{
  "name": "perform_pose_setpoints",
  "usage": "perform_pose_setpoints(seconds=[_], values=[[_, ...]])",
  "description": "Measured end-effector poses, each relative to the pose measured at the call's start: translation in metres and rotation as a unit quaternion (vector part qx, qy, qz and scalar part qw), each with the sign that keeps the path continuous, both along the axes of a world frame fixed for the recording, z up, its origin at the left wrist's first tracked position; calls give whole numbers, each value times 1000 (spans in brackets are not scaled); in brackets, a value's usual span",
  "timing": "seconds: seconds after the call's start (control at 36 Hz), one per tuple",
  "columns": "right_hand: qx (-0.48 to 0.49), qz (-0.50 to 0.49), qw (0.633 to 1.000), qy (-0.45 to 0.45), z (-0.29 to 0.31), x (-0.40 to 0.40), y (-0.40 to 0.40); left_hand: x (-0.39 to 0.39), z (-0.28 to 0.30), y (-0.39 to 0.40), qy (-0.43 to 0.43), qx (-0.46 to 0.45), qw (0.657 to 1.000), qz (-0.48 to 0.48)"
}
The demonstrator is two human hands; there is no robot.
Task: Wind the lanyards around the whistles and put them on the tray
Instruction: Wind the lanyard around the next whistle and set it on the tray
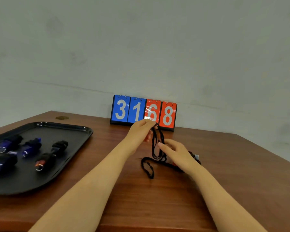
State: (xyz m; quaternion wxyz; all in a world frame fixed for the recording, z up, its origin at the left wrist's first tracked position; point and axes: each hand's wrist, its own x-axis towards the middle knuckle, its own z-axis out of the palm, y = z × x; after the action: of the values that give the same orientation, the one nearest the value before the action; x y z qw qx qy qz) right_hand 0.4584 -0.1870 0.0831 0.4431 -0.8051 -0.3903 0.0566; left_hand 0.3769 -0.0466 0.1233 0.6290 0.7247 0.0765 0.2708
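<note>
While five wound whistles [32,145] lie on tray [77,131], far left: left hand [141,131] pinches black lanyard [155,148] raised over counter [157,198]; right hand [176,153] fingers straight, touching strands. Whistle hidden; more beyond, unclear.

Both forearms bare, reaching in from the bottom edge toward twelve o'clock and converging near centre. Left hand [141,131] raised higher, at about eleven o'clock from the right, fingers curled and pinched together at the top, thumb against fingertips. Right hand [176,152] lower, palm down, back of hand toward the camera, fingers [162,146] stretched fairly straight toward ten o'clock. Hands close together, not visibly touching.
</note>
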Motion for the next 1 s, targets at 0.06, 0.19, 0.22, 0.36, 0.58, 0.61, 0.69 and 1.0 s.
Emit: perform_pose_setpoints(seconds=[0.06,0.19,0.22,0.36,0.58,0.61,0.69,1.0], values=[[2,-17,1000,-25,0,-1,1,2,-1,2,3,-11,1000,0],[102,-36,993,44,5,3,-1,7,-5,6,10,5,1000,15],[147,-59,984,82,7,7,-2,8,-7,7,11,14,1000,26],[324,-265,900,124,16,27,-18,14,-13,22,52,-1,996,68],[-88,-372,916,-120,3,31,-25,14,-9,18,26,-24,997,72],[-76,-380,912,-135,4,29,-24,13,-7,17,19,-21,997,70],[26,-347,918,-190,6,25,-22,10,-3,14,1,-5,998,58],[-24,24,994,-108,-11,-12,35,-9,13,8,-97,-30,990,-94]])
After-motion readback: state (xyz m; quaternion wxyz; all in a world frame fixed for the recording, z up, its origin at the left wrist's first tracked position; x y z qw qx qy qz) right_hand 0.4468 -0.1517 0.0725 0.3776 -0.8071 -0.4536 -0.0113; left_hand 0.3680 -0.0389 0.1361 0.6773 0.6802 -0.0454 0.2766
